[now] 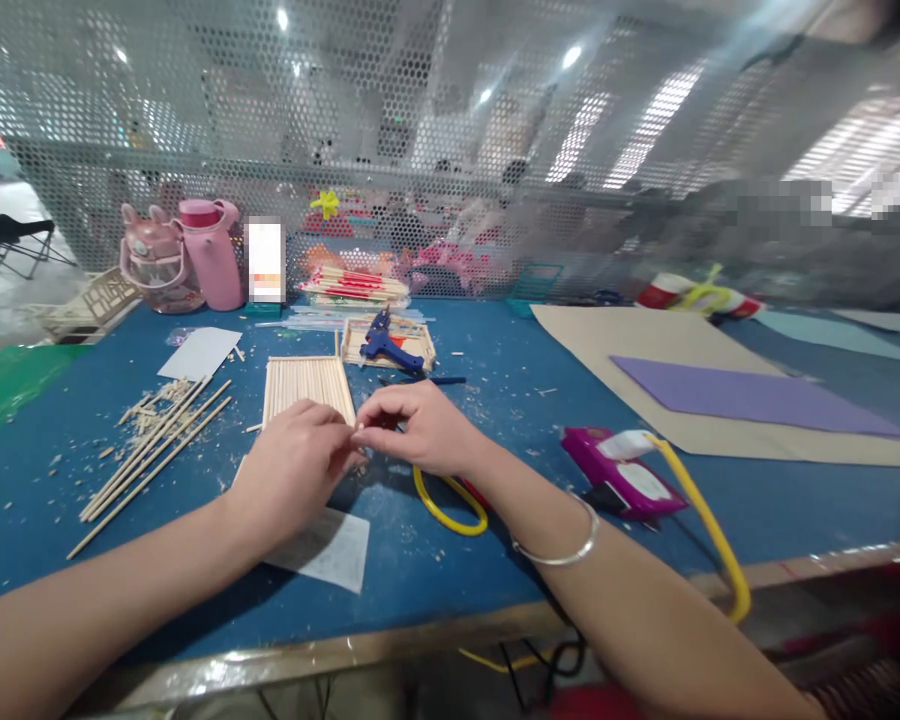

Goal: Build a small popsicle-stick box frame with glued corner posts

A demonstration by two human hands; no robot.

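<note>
My left hand is closed, its fingertips pressed together just in front of a flat panel of wooden sticks laid side by side. Meeting it from the right, my right hand pinches with thumb and forefinger. A tiny pale bit shows between the fingertips, too small to name. Under my left hand lies a sheet of white paper, partly covered. Behind my hands, a blue glue gun rests on a small wooden-stick frame. A yellow loop lies below my right wrist.
Loose wooden sticks and cut bits lie at left. A pink bottle, a pink jug and a lit phone stand behind. To the right are a magenta device, a purple sheet and a metal mesh beyond.
</note>
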